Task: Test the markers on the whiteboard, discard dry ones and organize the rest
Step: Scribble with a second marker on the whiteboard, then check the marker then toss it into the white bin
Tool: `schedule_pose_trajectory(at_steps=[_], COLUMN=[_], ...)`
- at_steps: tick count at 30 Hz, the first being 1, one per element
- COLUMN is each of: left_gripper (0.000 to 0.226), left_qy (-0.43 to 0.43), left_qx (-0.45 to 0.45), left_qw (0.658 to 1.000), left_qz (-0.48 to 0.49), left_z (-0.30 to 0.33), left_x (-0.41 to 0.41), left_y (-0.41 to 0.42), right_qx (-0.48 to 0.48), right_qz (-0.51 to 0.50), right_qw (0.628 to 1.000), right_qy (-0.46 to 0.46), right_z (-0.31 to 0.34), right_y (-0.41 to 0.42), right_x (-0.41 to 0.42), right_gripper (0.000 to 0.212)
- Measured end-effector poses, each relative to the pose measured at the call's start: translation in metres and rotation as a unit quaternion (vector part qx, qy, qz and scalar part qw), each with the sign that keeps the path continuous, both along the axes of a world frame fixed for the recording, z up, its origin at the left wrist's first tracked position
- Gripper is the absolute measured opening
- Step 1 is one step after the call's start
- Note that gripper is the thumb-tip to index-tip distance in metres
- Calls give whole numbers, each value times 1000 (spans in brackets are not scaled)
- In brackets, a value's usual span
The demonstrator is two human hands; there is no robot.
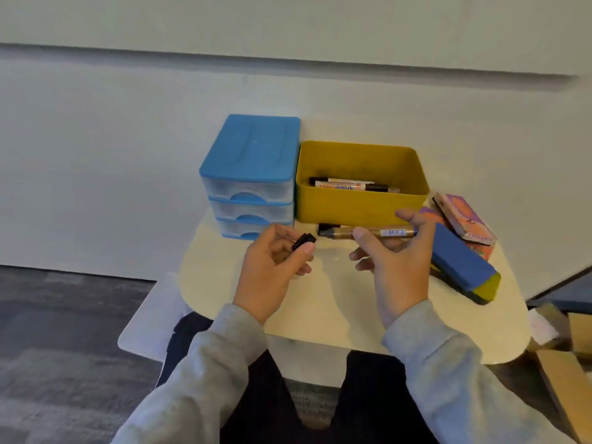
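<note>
The brown-barrelled marker with a white barcode label lies level in the air just above the cream table, pinched along its barrel by the right hand, thumb on the near side and fingers curled over the far side; its tip points toward nine o'clock. At nine o'clock of that tip, a short gap away, the small black cap sits pinched between the thumb and fingers of the left hand. Cap and barrel being apart, the step in hand looks like uncapping (or recapping; one moment cannot tell which), so the next move calls for either carrying the bare tip to a whiteboard for a test stroke or pressing the cap squarely back on. At twelve o'clock of the marker stands the open yellow rectangular bin holding several more markers. At ten o'clock stands the blue-topped clear plastic three-drawer unit, drawers closed. At four o'clock lies the blue felt eraser block, with a pink and orange patterned box beyond it.
</note>
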State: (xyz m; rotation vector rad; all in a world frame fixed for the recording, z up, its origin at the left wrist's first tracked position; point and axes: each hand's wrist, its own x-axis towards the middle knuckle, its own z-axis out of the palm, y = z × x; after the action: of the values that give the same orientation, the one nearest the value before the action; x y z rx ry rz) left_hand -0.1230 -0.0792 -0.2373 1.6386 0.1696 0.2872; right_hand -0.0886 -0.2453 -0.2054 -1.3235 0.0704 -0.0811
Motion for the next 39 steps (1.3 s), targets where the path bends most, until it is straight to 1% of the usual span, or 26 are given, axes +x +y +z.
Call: schedule_pose_trajectory(at_steps=[4,8,11,15,18,20,22,25,29,35,39], left_gripper=[12,13,13,13,11,14,18,19,17,19,19], left_qy=[16,21,14,12,13,12,16,21,28,43,38], left_qx=[-44,-32,-3,61,72,79,80,99,125,136,131], left_qw=[999,998,996,991,990,990,990,988,987,985,986], left_qz=[-22,-56,-84,-115,-117,-114,-114,-116,-100,-92,-95], left_z=[-12,-13,-15,-17,-18,-20,-21,-20,-19,-17,-15], left_x=[-2,1,2,3,4,6,6,8,9,10,8], left_y=[9,14,14,14,14,13,13,13,10,7,8], right_qx=[70,84,69,25,-5,-34,-52,-76,-107,-126,-116], right_qz=[-27,-28,-15,22,52,78,99,125,138,142,154], right_qw=[995,994,996,999,998,996,994,989,984,981,978], right_qy=[59,64,56,28,21,20,18,10,20,47,76], right_z=[-22,-27,-30,-37,-40,-41,-44,-45,-48,-49,-44], right_y=[6,5,5,2,0,-2,-5,-10,-12,-14,-12], right_x=[-7,-5,-2,-1,2,5,7,11,19,24,24], right_gripper=[51,49,45,36,20,8,4,8,7,11,12])
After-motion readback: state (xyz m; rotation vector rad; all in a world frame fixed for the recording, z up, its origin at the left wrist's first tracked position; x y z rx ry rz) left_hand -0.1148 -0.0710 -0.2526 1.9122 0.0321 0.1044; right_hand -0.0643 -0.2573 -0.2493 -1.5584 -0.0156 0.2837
